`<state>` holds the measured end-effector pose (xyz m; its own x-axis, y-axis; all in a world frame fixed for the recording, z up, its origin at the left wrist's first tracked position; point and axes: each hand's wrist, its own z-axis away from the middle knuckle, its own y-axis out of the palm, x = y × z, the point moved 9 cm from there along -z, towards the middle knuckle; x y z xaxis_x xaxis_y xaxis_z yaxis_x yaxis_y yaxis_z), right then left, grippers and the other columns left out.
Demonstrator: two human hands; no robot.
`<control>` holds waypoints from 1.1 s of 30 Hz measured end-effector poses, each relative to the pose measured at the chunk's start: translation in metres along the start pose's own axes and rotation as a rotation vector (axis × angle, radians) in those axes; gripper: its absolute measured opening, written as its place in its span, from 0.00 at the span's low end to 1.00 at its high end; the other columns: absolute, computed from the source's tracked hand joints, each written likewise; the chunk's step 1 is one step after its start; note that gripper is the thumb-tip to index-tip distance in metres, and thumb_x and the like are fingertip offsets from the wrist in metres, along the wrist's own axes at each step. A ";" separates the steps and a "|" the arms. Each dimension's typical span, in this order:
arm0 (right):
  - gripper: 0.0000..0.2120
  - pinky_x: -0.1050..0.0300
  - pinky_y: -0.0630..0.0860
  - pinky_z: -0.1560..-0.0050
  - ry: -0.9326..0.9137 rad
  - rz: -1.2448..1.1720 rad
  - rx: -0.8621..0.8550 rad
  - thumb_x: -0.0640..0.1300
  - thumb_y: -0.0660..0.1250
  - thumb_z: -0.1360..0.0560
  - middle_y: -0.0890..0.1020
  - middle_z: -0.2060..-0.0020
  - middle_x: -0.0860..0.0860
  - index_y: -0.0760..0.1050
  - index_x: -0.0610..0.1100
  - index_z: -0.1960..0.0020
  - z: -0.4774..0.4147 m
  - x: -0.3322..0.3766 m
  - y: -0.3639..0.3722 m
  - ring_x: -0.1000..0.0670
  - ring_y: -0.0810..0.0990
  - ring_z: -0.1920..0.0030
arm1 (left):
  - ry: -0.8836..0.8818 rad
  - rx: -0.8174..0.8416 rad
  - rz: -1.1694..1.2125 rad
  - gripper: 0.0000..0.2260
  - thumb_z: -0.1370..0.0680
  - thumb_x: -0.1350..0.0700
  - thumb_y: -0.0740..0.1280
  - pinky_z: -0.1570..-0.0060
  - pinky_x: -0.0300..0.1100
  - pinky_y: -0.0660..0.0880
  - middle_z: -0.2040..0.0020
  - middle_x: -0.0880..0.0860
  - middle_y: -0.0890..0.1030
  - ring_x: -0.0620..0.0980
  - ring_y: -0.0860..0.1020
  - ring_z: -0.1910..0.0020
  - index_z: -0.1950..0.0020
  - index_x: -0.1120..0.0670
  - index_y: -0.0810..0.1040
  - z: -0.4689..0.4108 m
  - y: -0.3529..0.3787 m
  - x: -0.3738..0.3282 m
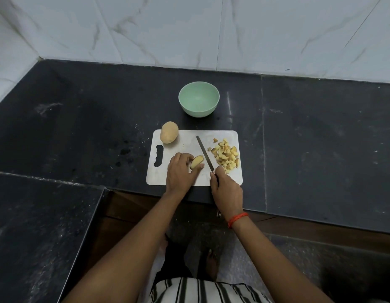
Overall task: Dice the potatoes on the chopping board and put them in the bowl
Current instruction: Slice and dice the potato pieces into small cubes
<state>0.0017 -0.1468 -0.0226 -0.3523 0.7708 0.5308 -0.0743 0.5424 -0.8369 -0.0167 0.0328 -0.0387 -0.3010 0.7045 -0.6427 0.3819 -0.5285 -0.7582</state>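
A white chopping board [181,178] lies near the counter's front edge. On its middle my left hand [181,173] holds a cut potatoes piece [196,161] between fingers and thumb. My right hand [225,189] grips the handle of a knife [204,153], whose blade lies flat on the board, pointing away, just right of that piece. A pile of diced potato [227,155] sits on the board's right side. A whole potato [169,132] rests at the board's far left corner. Behind the board stands a pale green bowl [199,99], with nothing inside.
The black stone counter [80,119] runs in an L, with a lower section at the near left. A marble-tiled wall [189,29] closes the back. My bare feet [209,263] show on the floor below the counter edge.
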 end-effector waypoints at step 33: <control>0.10 0.61 0.55 0.74 0.041 0.055 0.116 0.51 0.54 0.15 0.80 0.64 0.49 0.68 0.45 0.46 -0.006 0.004 0.002 0.46 0.79 0.66 | 0.091 0.082 0.005 0.15 0.21 0.47 0.71 0.56 0.44 0.74 0.51 0.47 0.76 0.47 0.72 0.51 0.34 0.47 0.82 -0.010 0.000 -0.003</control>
<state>0.0053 -0.1404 -0.0211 -0.3207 0.8128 0.4864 -0.1638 0.4582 -0.8736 -0.0069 0.0354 -0.0360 -0.2168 0.7400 -0.6367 0.3097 -0.5664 -0.7638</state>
